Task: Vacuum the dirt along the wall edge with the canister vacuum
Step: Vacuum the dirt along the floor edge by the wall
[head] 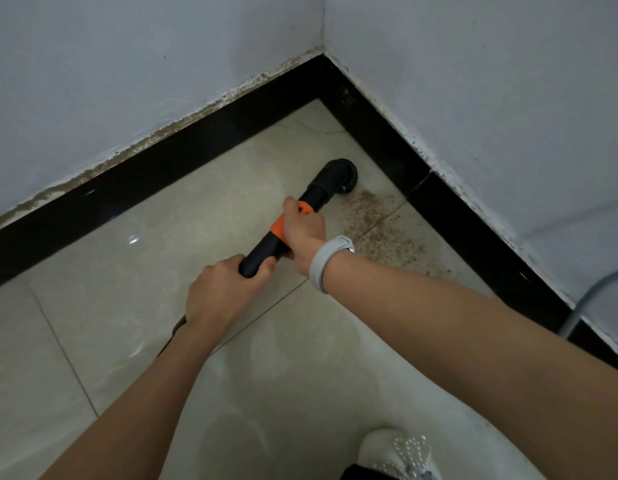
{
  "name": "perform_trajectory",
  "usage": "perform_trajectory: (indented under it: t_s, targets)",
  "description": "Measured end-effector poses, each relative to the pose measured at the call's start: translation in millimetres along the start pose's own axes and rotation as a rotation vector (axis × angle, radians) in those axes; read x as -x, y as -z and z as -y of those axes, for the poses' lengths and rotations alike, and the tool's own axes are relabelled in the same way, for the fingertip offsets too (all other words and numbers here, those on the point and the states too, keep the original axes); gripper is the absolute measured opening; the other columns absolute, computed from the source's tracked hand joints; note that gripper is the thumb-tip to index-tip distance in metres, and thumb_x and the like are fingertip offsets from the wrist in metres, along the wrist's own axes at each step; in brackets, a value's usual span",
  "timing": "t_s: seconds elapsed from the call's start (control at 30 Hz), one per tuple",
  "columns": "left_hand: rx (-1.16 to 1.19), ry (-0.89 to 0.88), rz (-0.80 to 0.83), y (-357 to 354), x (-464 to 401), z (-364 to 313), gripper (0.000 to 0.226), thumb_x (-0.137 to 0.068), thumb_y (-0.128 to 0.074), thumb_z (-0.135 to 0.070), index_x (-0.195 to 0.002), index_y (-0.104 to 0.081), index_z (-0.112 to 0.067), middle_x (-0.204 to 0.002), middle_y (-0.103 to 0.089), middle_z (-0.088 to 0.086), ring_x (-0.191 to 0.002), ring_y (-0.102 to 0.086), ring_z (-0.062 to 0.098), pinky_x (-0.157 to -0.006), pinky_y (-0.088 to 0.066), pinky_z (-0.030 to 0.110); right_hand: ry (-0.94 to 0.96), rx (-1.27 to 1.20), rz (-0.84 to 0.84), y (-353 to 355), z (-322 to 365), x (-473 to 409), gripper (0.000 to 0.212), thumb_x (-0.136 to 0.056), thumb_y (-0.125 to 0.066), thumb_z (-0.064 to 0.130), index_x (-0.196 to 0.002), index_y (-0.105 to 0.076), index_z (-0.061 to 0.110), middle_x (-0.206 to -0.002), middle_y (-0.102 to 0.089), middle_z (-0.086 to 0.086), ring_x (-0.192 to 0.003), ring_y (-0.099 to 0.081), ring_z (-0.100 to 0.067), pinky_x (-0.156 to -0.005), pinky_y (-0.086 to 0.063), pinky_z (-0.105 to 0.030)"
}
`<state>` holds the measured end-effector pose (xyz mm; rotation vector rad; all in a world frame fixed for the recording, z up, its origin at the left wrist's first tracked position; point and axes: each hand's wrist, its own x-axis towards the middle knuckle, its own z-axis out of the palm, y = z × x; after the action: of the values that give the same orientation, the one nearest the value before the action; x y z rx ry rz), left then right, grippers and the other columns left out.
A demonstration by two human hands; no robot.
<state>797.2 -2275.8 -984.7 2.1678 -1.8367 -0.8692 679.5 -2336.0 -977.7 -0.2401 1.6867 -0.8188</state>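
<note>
I see glossy beige floor tiles [120, 306] crossed by thin grout lines, with a bright glare spot at nine o'clock. A black skirting [182, 157] lines both pale walls [127, 64], meeting at twelve o'clock. A grey cable [584, 306] hangs at three o'clock. A white beaded shoe [401, 455] sits at five o'clock.

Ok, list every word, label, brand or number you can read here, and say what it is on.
None can be read.
Wand: a dark mark on its orange collar, too small to tell.
Wristband on the right hand: no print shows.
Shoe: beads only, no lettering.
Walls, skirting, tiles: no text.
</note>
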Motion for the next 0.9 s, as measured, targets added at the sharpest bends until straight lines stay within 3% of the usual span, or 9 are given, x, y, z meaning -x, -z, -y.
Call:
perform_trajectory:
  t_s: [0.1,0.3,0.4,0.5,0.6,0.7,0.9]
  targets:
    - [-0.023,-0.028,0.018,-2,7,2,0.047,-0.073,-0.044,-0.065,-0.057,-0.046,-0.02,-0.048,-0.049,-0.004,-0.046,-0.049,0.015,-0.045,-0.029,0.024,-0.008,-0.004,-0.035,7,-10,2,0.053,-0.091,-0.052,0.044,-0.126,-0.042,0.004,-0.109,-0.059,-0.015,-0.097,-0.061,-0.032,-0.087,-0.053,-0.048]
    - [-0.072,-0.08,0.042,-12,21,-1,0.045,-0.073,-0.043,-0.065,-0.06,-0.048,-0.022,-0.05,-0.052,-0.005,-0.047,-0.05,0.01,-0.044,-0.029,0.022,-0.015,-0.017,-0.078,28,-24,4,0.052,-0.09,-0.052,0.045,-0.123,-0.044,0.005,-0.084,-0.053,-0.004,-0.089,-0.059,-0.029,-0.085,-0.054,-0.048]
    - [-0.061,-0.093,0.075,-16,24,-6,0.046,-0.07,-0.041,-0.067,-0.059,-0.047,-0.023,-0.05,-0.052,-0.005,-0.047,-0.049,0.008,-0.044,-0.028,0.022,-0.018,-0.021,-0.102,38,-27,3,0.049,-0.091,-0.051,0.046,-0.12,-0.045,0.007,-0.083,-0.052,-0.003,-0.09,-0.06,-0.028,-0.085,-0.054,-0.048]
    - [-0.057,-0.106,0.083,-22,24,-14,0.047,-0.071,-0.041,-0.068,-0.06,-0.048,-0.023,-0.051,-0.052,-0.006,-0.046,-0.048,0.007,-0.043,-0.026,0.022,-0.017,-0.038,-0.13,49,-24,2,0.033,-0.092,-0.051,0.043,-0.097,-0.049,0.01,-0.08,-0.053,-0.003,-0.085,-0.058,-0.026,-0.087,-0.053,-0.048]
    - [-0.055,-0.119,0.079,-28,22,-24,0.047,-0.073,-0.043,-0.067,-0.06,-0.048,-0.022,-0.051,-0.051,-0.006,-0.046,-0.048,0.007,-0.043,-0.026,0.022,-0.028,-0.047,-0.145,58,-16,1,0.03,-0.093,-0.05,0.04,-0.079,-0.044,0.015,-0.076,-0.052,-0.003,-0.083,-0.057,-0.026,-0.087,-0.053,-0.048]
    - [-0.044,-0.12,0.094,-33,19,-34,0.048,-0.074,-0.043,-0.068,-0.06,-0.048,-0.022,-0.051,-0.052,-0.007,-0.047,-0.048,0.007,-0.044,-0.027,0.022,-0.03,-0.062,-0.162,65,-9,0,0.027,-0.094,-0.05,0.038,-0.084,-0.044,0.013,-0.077,-0.051,-0.004,-0.085,-0.057,-0.027,-0.086,-0.054,-0.049]
    - [-0.06,-0.143,0.09,-36,22,-39,0.049,-0.072,-0.041,-0.07,-0.059,-0.047,-0.023,-0.05,-0.051,-0.007,-0.046,-0.048,0.008,-0.043,-0.027,0.022,-0.025,-0.111,-0.155,73,-8,4,0.029,-0.094,-0.05,0.037,-0.073,-0.038,0.019,-0.078,-0.052,-0.005,-0.084,-0.062,-0.03,-0.078,-0.056,-0.046]
